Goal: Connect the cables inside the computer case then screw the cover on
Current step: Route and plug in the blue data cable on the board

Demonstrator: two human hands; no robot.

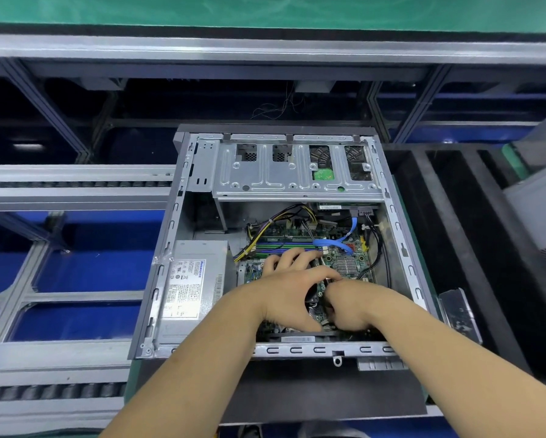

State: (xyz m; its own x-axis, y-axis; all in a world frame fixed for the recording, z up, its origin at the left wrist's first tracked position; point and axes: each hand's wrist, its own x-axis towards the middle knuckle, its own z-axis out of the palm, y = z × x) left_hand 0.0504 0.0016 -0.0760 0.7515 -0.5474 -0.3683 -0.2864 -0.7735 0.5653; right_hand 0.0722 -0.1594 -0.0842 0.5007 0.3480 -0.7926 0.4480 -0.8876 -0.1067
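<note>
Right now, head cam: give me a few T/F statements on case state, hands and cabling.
1. The computer case is open, with no cover on it. True.
2. The left hand rests outside the case on the power supply. False: it is inside, over the motherboard.
3. The blue cable lies over the motherboard. True.
4. The right hand holds a screwdriver. False: no tool shows; its fingers are curled down at the board.
5. The drive cage sits at the case's far end. True.
</note>
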